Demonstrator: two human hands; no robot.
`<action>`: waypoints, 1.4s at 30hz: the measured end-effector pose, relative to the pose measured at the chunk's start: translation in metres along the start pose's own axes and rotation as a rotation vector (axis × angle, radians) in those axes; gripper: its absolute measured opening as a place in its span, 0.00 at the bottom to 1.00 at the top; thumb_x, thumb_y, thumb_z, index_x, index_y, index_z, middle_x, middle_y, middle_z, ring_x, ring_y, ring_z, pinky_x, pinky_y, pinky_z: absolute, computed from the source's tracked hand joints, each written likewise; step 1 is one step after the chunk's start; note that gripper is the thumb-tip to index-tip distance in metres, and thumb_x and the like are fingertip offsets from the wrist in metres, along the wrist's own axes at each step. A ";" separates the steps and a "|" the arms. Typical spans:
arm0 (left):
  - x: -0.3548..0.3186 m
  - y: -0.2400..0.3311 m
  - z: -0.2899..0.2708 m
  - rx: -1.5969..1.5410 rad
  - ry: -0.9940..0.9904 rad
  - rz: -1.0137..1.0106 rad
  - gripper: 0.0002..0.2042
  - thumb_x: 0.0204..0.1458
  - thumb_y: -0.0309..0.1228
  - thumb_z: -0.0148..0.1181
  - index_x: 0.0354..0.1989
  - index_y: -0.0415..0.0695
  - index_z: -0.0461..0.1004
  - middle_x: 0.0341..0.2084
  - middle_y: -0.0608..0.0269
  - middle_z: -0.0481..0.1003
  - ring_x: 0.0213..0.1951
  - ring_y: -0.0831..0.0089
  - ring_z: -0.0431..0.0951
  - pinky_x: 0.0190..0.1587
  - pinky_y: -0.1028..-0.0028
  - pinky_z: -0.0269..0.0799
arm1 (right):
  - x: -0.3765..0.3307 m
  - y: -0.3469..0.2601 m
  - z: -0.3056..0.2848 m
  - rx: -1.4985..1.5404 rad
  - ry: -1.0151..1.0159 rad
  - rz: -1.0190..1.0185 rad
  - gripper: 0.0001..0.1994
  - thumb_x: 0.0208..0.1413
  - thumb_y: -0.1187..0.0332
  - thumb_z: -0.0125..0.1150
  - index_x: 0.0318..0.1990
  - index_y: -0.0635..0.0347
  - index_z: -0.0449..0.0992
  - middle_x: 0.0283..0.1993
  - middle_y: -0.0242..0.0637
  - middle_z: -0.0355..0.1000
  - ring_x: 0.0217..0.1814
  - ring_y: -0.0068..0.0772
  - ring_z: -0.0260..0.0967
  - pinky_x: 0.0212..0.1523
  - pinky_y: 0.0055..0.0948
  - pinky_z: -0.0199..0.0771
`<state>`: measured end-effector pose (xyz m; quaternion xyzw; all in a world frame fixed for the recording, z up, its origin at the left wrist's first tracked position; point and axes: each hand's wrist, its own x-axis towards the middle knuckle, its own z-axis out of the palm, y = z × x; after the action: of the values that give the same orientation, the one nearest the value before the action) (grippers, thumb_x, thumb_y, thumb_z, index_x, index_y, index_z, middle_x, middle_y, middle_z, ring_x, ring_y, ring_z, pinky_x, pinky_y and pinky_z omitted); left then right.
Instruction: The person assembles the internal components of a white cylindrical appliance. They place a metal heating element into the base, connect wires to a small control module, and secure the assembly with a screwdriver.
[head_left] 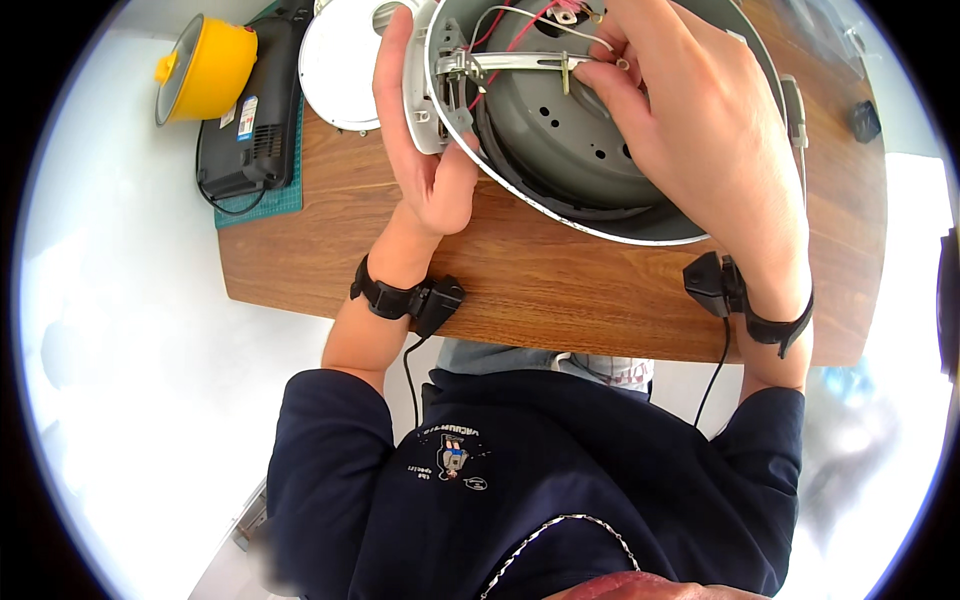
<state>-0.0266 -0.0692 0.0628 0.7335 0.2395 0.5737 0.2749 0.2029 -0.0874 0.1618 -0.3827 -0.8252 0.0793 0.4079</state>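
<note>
An opened rice cooker body (590,228), its round grey inside showing, lies tipped with its open side toward me. A long thin metal lever (520,61) runs across it from the switch bracket at the left wall, with a small brass-coloured pin (565,75) crossing it. My right hand (700,120) reaches in and pinches the lever's free end; a white wire (545,22) meets the same fingertips, which partly hide it. My left hand (420,150) grips the white switch panel (422,110) on the cooker's left side, fingers along its outer face and thumb by the rim.
A round white plate (335,70) lies left of the cooker. Farther left, a black device (245,150) and a yellow pot-like container (215,70) rest on a green mat (285,195). A small dark object (864,121) stands near the right edge of the wooden table (560,290).
</note>
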 end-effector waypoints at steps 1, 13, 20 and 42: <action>-0.002 -0.002 -0.001 0.024 -0.005 -0.004 0.41 0.62 0.38 0.59 0.78 0.37 0.43 0.72 0.45 0.58 0.71 0.58 0.62 0.71 0.60 0.60 | 0.004 -0.005 -0.004 0.026 -0.042 0.039 0.30 0.53 0.80 0.64 0.65 0.66 0.64 0.43 0.51 0.78 0.43 0.56 0.79 0.42 0.43 0.80; 0.002 -0.003 0.009 0.153 0.078 0.017 0.36 0.64 0.26 0.55 0.77 0.36 0.45 0.72 0.44 0.59 0.69 0.60 0.63 0.71 0.62 0.58 | 0.004 -0.019 -0.026 0.072 -0.140 0.105 0.22 0.59 0.72 0.59 0.58 0.71 0.64 0.34 0.52 0.74 0.34 0.55 0.77 0.35 0.43 0.78; -0.003 -0.012 0.007 0.158 0.129 -0.024 0.36 0.64 0.29 0.56 0.77 0.35 0.45 0.67 0.47 0.63 0.64 0.62 0.68 0.68 0.63 0.62 | -0.001 -0.012 -0.016 0.026 -0.169 0.100 0.22 0.58 0.72 0.59 0.58 0.71 0.64 0.33 0.51 0.73 0.33 0.53 0.77 0.33 0.42 0.79; -0.002 0.000 0.007 0.216 0.181 -0.085 0.34 0.63 0.30 0.59 0.75 0.34 0.52 0.61 0.49 0.67 0.59 0.65 0.72 0.64 0.66 0.67 | -0.007 -0.007 -0.001 0.062 -0.150 0.067 0.22 0.57 0.73 0.60 0.58 0.71 0.65 0.33 0.50 0.73 0.33 0.52 0.77 0.34 0.41 0.79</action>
<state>-0.0198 -0.0717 0.0604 0.6931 0.3545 0.5963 0.1958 0.2026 -0.0970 0.1612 -0.3905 -0.8372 0.1466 0.3537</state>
